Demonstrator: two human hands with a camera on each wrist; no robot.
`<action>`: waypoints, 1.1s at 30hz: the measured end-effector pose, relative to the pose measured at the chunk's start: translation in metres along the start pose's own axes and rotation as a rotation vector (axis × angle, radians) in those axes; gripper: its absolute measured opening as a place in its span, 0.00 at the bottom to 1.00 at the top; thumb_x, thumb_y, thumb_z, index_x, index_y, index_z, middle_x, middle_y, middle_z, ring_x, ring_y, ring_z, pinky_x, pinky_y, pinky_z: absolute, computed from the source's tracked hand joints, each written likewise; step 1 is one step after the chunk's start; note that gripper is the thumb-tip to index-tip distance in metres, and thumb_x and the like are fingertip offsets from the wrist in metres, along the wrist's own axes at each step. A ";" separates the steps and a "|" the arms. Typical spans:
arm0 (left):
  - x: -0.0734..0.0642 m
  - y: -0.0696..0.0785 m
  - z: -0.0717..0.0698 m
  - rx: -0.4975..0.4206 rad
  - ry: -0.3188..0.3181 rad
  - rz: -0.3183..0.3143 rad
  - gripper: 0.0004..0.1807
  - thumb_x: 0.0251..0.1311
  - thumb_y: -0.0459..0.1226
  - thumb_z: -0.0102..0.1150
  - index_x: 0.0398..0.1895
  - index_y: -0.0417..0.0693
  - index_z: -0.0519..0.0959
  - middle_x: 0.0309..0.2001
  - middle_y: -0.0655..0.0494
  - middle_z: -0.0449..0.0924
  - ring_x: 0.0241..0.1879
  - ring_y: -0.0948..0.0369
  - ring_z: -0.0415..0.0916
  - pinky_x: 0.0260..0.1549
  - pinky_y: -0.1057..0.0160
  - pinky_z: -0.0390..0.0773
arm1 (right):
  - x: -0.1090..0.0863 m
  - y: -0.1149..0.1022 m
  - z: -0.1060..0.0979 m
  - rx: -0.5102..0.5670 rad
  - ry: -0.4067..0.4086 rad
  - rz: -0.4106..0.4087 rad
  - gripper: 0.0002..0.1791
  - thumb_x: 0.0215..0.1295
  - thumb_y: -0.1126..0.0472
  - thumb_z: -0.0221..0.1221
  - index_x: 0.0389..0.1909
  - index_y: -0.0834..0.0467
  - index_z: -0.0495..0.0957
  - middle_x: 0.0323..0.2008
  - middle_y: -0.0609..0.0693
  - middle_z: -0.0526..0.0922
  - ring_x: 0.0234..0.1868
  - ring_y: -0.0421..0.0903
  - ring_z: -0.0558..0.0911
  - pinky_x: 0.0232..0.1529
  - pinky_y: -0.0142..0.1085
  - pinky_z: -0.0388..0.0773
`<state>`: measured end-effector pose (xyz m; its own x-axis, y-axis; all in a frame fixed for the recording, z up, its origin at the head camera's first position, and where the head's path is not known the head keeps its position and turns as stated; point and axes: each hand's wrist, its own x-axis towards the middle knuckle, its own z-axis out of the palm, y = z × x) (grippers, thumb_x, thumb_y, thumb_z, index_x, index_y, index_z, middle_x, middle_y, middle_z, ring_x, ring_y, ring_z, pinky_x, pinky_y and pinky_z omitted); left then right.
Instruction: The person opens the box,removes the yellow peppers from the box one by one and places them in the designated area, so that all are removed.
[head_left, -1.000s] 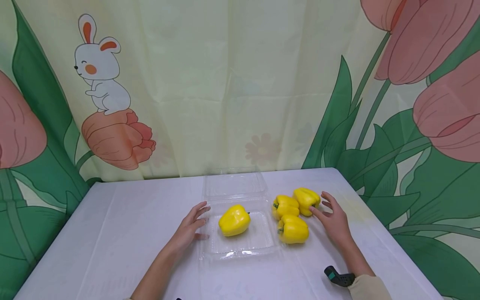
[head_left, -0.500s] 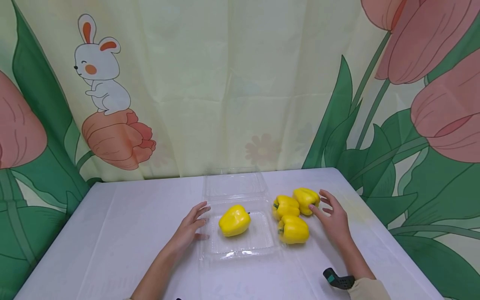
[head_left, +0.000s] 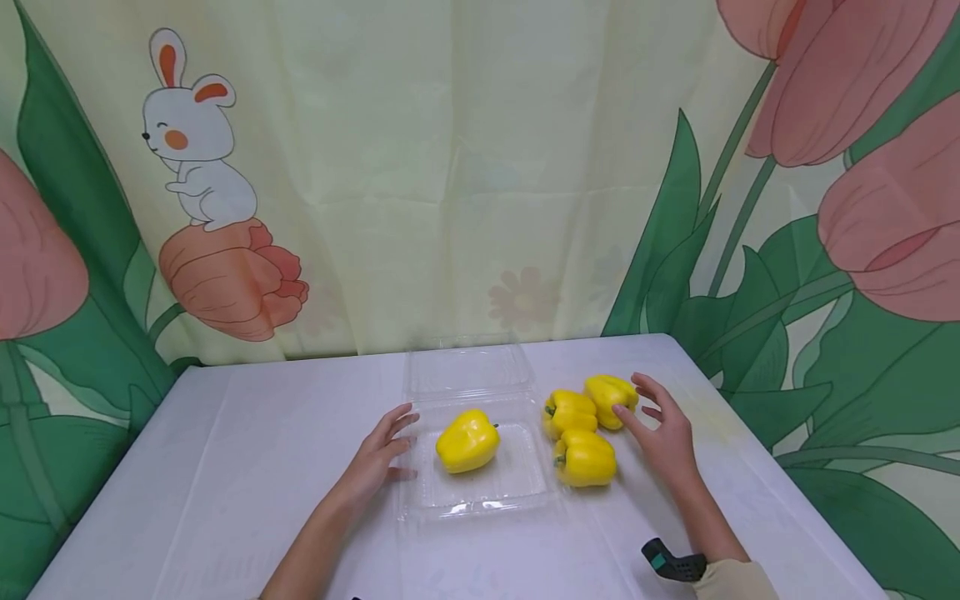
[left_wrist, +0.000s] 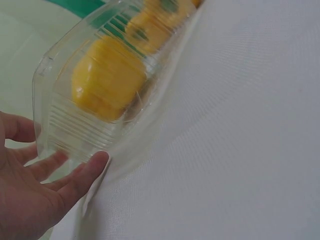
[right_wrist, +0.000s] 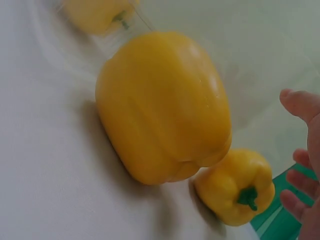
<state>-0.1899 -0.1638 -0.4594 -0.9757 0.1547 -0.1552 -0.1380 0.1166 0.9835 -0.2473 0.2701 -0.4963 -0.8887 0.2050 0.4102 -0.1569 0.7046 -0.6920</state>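
A clear plastic clamshell box [head_left: 517,492] lies with its lid folded back on the table, one yellow bell pepper [head_left: 467,442] in its base. At the box's left side is my left hand [head_left: 369,467], fingers spread and loosely bent beside its wall; in the left wrist view the fingertips reach the clear plastic. Right of the box, three more yellow bell peppers sit in a cluster: a near one [head_left: 586,458], a left one [head_left: 570,414] and a far right one [head_left: 611,400]. Around the far right pepper's right side my right hand [head_left: 666,429] is spread, holding nothing.
A white cloth covers the table [head_left: 247,467]. Behind it hangs a printed curtain [head_left: 450,167] with a rabbit and tulips. The box's raised clear lid [head_left: 468,367] reaches near the table's back edge. A black device [head_left: 675,562] is on the right wrist.
My right hand has shifted slightly forward and left, closer around the far right pepper. The head view has turned a little. The left hand, box and peppers stay in place.
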 end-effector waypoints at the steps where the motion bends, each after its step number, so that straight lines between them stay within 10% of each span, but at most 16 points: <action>1: 0.000 0.000 0.000 0.002 0.001 -0.001 0.30 0.69 0.35 0.42 0.74 0.57 0.54 0.74 0.49 0.57 0.69 0.44 0.58 0.46 0.54 0.83 | 0.000 0.000 0.001 -0.001 0.000 -0.004 0.37 0.58 0.36 0.60 0.69 0.35 0.62 0.64 0.41 0.73 0.61 0.43 0.72 0.56 0.32 0.77; 15: 0.001 -0.001 0.001 0.022 0.023 -0.008 0.30 0.70 0.34 0.41 0.74 0.59 0.55 0.74 0.51 0.59 0.69 0.44 0.59 0.46 0.55 0.83 | 0.000 0.006 0.011 0.023 0.007 -0.087 0.37 0.58 0.36 0.61 0.68 0.34 0.62 0.63 0.31 0.71 0.60 0.35 0.71 0.49 0.11 0.66; 33: 0.001 -0.001 0.000 0.023 0.014 -0.002 0.30 0.69 0.35 0.41 0.74 0.58 0.54 0.74 0.50 0.58 0.69 0.43 0.58 0.45 0.56 0.83 | -0.016 -0.055 -0.002 0.129 -0.082 -0.072 0.35 0.62 0.49 0.63 0.69 0.44 0.63 0.66 0.48 0.71 0.61 0.46 0.71 0.58 0.26 0.74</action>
<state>-0.1902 -0.1635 -0.4607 -0.9777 0.1411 -0.1556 -0.1360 0.1395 0.9808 -0.2233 0.2293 -0.4640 -0.9046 0.0971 0.4150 -0.2705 0.6216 -0.7352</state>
